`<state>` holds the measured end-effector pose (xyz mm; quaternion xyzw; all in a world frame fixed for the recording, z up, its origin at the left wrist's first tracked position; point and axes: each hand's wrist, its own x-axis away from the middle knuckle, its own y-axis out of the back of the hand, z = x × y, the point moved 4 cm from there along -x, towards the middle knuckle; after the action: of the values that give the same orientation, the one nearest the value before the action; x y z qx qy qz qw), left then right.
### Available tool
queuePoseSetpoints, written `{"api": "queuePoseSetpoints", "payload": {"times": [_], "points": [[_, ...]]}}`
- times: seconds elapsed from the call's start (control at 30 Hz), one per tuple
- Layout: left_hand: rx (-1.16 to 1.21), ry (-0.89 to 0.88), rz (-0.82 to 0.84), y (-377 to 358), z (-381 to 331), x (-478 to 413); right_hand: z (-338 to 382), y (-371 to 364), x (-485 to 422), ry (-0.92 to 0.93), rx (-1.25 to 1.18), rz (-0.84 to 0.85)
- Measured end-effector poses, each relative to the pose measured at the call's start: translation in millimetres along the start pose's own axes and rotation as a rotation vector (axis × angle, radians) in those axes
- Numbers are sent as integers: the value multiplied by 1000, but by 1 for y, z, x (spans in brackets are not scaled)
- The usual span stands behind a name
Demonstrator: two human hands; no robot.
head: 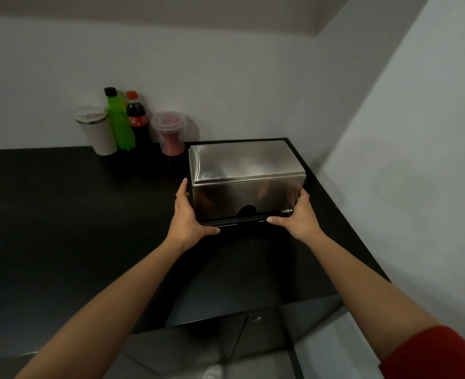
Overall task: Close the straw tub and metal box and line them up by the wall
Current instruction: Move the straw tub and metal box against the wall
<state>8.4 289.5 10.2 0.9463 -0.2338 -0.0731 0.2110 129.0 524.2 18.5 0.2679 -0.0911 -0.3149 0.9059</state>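
Observation:
A shiny metal box (245,176) with its lid down stands on the black counter (75,214), near the back right corner. My left hand (189,217) grips its lower left corner, thumb under the front edge. My right hand (298,216) holds the lower right corner the same way. To the left of the box, against the back wall, stands a clear plastic tub (168,132) with red straws inside and a clear lid on top.
Along the back wall stand a white tumbler (97,131), a green bottle (119,121) and a cola bottle (137,119). The right wall runs beside the counter's right edge. Grey cabinet doors (206,343) lie below the counter's front edge.

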Motion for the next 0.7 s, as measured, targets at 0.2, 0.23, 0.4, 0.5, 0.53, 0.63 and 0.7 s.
{"api": "queuePoseSetpoints", "payload": {"times": [0.2, 0.23, 0.4, 0.5, 0.53, 0.63, 0.7], "points": [[-26, -4, -12, -4, 1, -3, -9, -5, -2, 12, 48, -17], [-26, -4, -13, -4, 2, -4, -10, -5, -2, 10, 52, -20], [-34, -3, -15, -5, 5, -7, -13, -6, -4, 17, 69, -68], [-39, -18, -6, -4, 6, -9, -14, -7, -5, 13, 77, -81], [-42, -23, 0, -4, 6, -9, -14, -7, -6, 10, 79, -79], [-54, -29, 19, -4, 6, -13, -14, -7, -9, -3, 62, -74], [-61, -24, 23, -4, 6, -16, -14, -8, -11, -9, 53, -74]]}}
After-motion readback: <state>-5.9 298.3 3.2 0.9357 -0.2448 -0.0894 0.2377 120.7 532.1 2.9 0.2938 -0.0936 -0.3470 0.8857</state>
